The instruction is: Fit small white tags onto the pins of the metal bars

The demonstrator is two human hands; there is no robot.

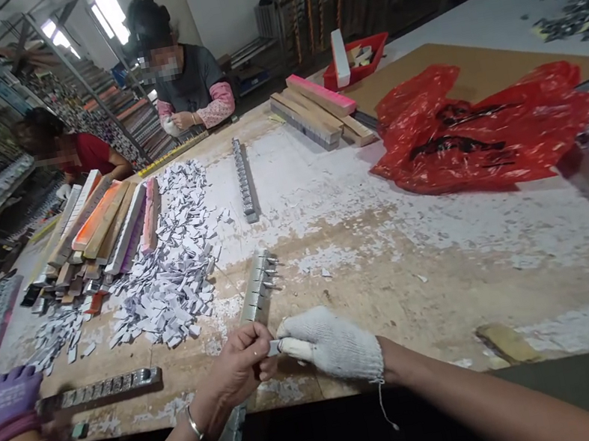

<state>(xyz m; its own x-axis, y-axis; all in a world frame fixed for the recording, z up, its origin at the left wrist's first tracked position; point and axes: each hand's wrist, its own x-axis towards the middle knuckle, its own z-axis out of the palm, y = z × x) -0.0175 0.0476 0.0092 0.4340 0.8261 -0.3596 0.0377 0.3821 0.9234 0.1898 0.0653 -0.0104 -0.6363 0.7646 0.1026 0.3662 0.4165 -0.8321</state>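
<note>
Near the table's front edge, my bare left hand (244, 358) pinches one end of a small flat pale-grey piece (275, 347). My right hand (328, 344), in a white knit glove, closes its fingers on the piece's other end. Part of the piece is hidden between the fingertips. Beneath and beyond my left hand runs a long metal bar (254, 296) with slots along it and several thin pins sticking out on its right side. The bar's near end extends past the table edge. Left of it lies a heap of small white flat pieces (172, 303).
Wooden and coloured bars (95, 225) are stacked at left. A slotted bar (244, 184) lies mid-table. At right are a red plastic bag (484, 134) and a red tray (378, 50). A co-worker's purple-gloved hand (10, 400) is at left; two people sit beyond.
</note>
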